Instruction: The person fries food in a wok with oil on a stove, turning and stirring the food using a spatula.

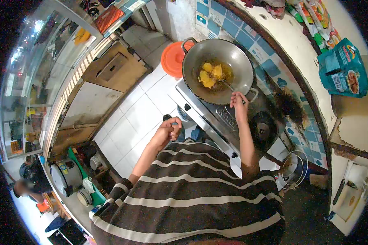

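Observation:
A large metal wok [241, 61] rests on the far burner of a gas stove [208, 128]. Several yellow fried pieces [208, 74] lie in oil at its bottom. My right hand [238, 102] is closed round the handle of a metal utensil [228, 85], whose far end reaches down among the pieces. Away from the wok, my left hand [169, 130] is held in front of my body over the floor, its fingers curled; whether anything is inside them is hidden.
An orange lidded bucket [171, 59] stands beside the wok. The near burner [262, 127] is by my right forearm. A teal packet [342, 69] lies on the right ledge. A glass cabinet [41, 81] and a rice cooker [66, 176] are at left. Another person [26, 188] is at far left.

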Motion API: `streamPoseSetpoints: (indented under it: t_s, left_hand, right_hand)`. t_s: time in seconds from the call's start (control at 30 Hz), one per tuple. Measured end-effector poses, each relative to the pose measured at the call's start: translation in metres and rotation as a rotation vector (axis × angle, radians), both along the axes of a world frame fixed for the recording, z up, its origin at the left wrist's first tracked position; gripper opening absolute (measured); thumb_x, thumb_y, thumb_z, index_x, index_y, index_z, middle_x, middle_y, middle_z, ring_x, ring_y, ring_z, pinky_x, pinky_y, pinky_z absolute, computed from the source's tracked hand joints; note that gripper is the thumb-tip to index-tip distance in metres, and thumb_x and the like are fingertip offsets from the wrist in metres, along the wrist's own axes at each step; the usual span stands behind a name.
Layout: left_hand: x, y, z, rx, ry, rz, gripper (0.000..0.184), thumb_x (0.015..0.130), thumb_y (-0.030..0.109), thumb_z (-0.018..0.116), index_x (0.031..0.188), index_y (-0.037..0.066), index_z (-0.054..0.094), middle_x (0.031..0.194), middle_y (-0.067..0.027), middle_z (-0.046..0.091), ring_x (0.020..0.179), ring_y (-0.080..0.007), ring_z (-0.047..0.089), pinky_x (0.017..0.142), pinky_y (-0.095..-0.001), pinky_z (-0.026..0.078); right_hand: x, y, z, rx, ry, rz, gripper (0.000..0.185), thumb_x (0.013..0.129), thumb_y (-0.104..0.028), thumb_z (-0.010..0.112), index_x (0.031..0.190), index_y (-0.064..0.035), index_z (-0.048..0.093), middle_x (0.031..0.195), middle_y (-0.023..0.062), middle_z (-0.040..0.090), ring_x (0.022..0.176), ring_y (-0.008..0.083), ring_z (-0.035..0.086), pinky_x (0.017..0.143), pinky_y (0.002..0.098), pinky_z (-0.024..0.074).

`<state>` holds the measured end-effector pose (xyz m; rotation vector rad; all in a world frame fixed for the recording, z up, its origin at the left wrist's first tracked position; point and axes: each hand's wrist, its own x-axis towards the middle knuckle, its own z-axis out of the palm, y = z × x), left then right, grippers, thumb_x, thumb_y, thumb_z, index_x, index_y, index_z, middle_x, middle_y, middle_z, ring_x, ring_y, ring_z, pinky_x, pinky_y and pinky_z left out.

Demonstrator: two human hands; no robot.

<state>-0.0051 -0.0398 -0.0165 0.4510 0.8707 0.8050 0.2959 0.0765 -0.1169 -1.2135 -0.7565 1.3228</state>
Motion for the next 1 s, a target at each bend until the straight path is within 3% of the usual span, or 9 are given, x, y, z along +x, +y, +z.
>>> streamPoseSetpoints:
  t_s: [0.17, 0.27, 0.37, 0.47, 0.67, 0.77, 0.9, 1.0]
  left_hand:
    - [0.000, -0.009, -0.007, -0.018, 0.017, 0.008, 0.026, 0.070, -0.008, 0.037, 0.089, 0.004, 0.049, 0.056, 0.0039, 0.034, 0.048, -0.0056, 0.029, 0.043, -0.0216, 0.022]
    - [0.005, -0.009, 0.001, -0.020, 0.047, 0.012, 0.025, 0.070, -0.008, 0.037, 0.089, 0.004, 0.049, 0.055, 0.0039, 0.034, 0.048, -0.0056, 0.029, 0.043, -0.0216, 0.022]
    - [0.006, -0.009, 0.005, -0.016, 0.017, 0.015, 0.025, 0.070, -0.008, 0.037, 0.089, 0.004, 0.049, 0.055, 0.0037, 0.034, 0.048, -0.0059, 0.028, 0.043, -0.0217, 0.022]
    - [0.002, -0.010, 0.003, 0.002, 0.024, -0.016, 0.026, 0.069, -0.007, 0.037, 0.089, 0.004, 0.049, 0.054, 0.0032, 0.033, 0.047, -0.0068, 0.028, 0.043, -0.0219, 0.022]
    - [-0.002, -0.004, -0.002, -0.010, 0.114, 0.065, 0.026, 0.067, -0.006, 0.036, 0.089, 0.003, 0.049, 0.054, 0.0040, 0.031, 0.047, -0.0073, 0.029, 0.042, -0.0227, 0.022]
    - [-0.006, 0.002, -0.003, -0.026, 0.035, 0.014, 0.027, 0.067, -0.007, 0.036, 0.089, 0.002, 0.049, 0.054, 0.0038, 0.031, 0.047, -0.0074, 0.029, 0.042, -0.0226, 0.022]
    - [-0.002, 0.005, -0.004, -0.006, 0.001, -0.022, 0.028, 0.069, -0.009, 0.034, 0.090, 0.003, 0.049, 0.054, 0.0036, 0.031, 0.047, -0.0071, 0.028, 0.042, -0.0225, 0.021]
    - [-0.003, 0.005, -0.007, 0.008, 0.017, -0.033, 0.028, 0.069, -0.009, 0.034, 0.090, 0.003, 0.049, 0.055, 0.0034, 0.031, 0.046, -0.0069, 0.028, 0.042, -0.0226, 0.021]
  right_hand:
    - [0.005, 0.009, -0.003, 0.017, 0.013, 0.041, 0.023, 0.095, -0.026, 0.055, 0.090, -0.0051, 0.062, 0.069, 0.0002, 0.055, 0.057, 0.0081, 0.050, 0.049, 0.0222, 0.0396]
    - [0.012, 0.011, 0.001, 0.038, -0.367, 0.161, 0.020, 0.094, -0.021, 0.054, 0.087, -0.0045, 0.062, 0.071, 0.0033, 0.058, 0.062, 0.0126, 0.055, 0.056, 0.0265, 0.0440]
    - [0.012, 0.008, 0.012, 0.347, -0.760, 0.139, 0.014, 0.090, -0.013, 0.054, 0.084, -0.0026, 0.060, 0.075, 0.0084, 0.062, 0.068, 0.0199, 0.059, 0.066, 0.0305, 0.0469]
    - [0.009, -0.002, 0.054, 0.314, -0.856, 0.153, 0.010, 0.087, -0.009, 0.054, 0.084, -0.0010, 0.059, 0.079, 0.0128, 0.063, 0.077, 0.0268, 0.062, 0.075, 0.0342, 0.0473]
    - [0.025, -0.004, 0.060, 0.410, -1.106, 0.031, 0.009, 0.087, -0.007, 0.053, 0.084, -0.0012, 0.059, 0.082, 0.0142, 0.064, 0.084, 0.0332, 0.061, 0.078, 0.0389, 0.0468]
    - [0.024, -0.016, 0.081, 0.319, -1.033, 0.022, 0.010, 0.087, -0.008, 0.053, 0.086, -0.0008, 0.059, 0.087, 0.0145, 0.065, 0.086, 0.0352, 0.060, 0.079, 0.0397, 0.0469]
    - [0.017, -0.033, 0.067, 0.228, -0.788, 0.023, 0.018, 0.093, -0.015, 0.051, 0.088, -0.0008, 0.060, 0.088, 0.0119, 0.065, 0.084, 0.0269, 0.062, 0.080, 0.0352, 0.0462]
    - [0.004, -0.040, 0.049, 0.203, -0.779, 0.066, 0.018, 0.094, -0.014, 0.049, 0.087, -0.0021, 0.059, 0.083, 0.0098, 0.063, 0.080, 0.0227, 0.061, 0.075, 0.0330, 0.0466]
